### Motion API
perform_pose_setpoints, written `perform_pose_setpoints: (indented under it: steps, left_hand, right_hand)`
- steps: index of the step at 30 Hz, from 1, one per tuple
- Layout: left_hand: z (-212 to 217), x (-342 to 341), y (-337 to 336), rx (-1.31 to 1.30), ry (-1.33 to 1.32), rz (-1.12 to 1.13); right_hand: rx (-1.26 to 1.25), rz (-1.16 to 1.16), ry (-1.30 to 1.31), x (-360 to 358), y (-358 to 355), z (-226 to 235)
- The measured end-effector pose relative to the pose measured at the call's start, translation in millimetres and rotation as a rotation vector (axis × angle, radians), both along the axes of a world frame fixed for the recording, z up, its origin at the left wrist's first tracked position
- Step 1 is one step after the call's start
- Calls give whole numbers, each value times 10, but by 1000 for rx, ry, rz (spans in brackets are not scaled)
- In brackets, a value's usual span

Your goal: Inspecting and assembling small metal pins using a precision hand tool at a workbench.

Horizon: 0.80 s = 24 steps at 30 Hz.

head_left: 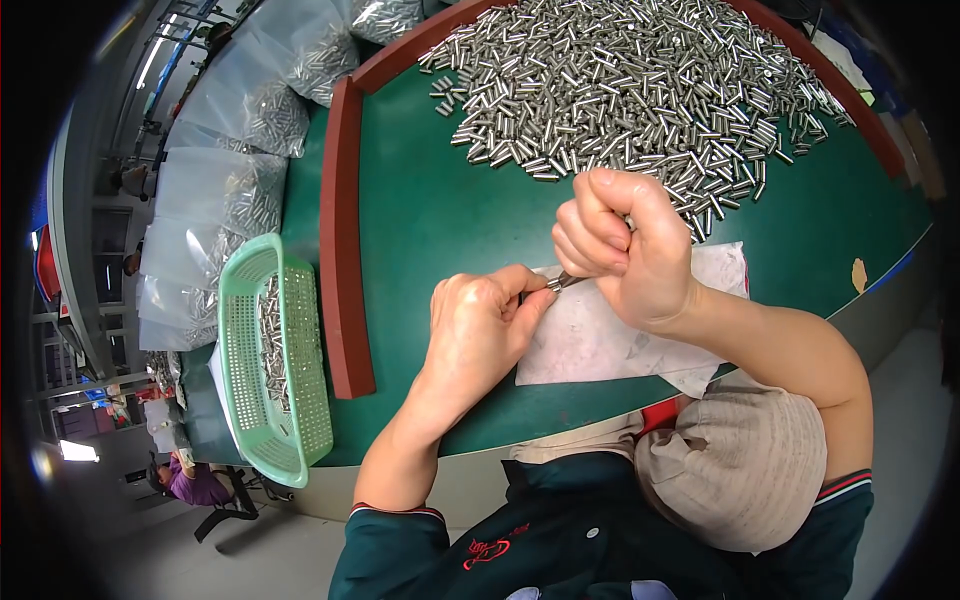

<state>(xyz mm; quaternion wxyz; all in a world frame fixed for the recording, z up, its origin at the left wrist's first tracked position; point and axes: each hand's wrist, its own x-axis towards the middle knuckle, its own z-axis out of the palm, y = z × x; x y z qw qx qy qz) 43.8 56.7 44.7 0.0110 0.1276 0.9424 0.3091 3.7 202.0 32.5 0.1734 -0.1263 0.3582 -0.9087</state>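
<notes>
My left hand (472, 325) pinches a small shiny metal cylinder (553, 286) between thumb and fingertips. Closed in a fist, my right hand (630, 245) grips a slim dark metal tool (571, 280); most of it is hidden in the palm. The tool's tip meets or nearly meets the end of the cylinder. Beneath both hands lies a stained whitish cloth (590, 340) on the green tabletop (420, 200). A broad heap of similar short metal cylinders (600, 90) spreads across the far side, just beyond my right hand.
A red-brown raised border (345, 230) edges the work area. Left of it stands a pale green perforated basket (318, 380) with some cylinders inside. Several clear plastic bags (265, 115) of metal pieces line the far left. A person in purple (195, 485) sits in the background.
</notes>
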Motion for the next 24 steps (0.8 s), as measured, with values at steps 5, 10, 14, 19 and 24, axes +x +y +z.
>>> perform_pose_setpoints:
  steps: [5,10,14,19,24]
  left_hand:
    - [-4,1,3,5,-3,-7]
    - [-7,-2,-5,4,-26,-3]
    - [-16,-18,-8,22,-17,-17]
    - [2,-14,-3,17,-21,-12]
    - [8,-25,-7,42,-61,14]
  right_hand:
    - [21,-23,24,28,-3,17]
    - [54,-50,109,73,-37,13]
    - [120,-64,164,113,-59,-29]
    - [86,-54,109,86,-45,11]
    - [62,-59,72,49,12,76]
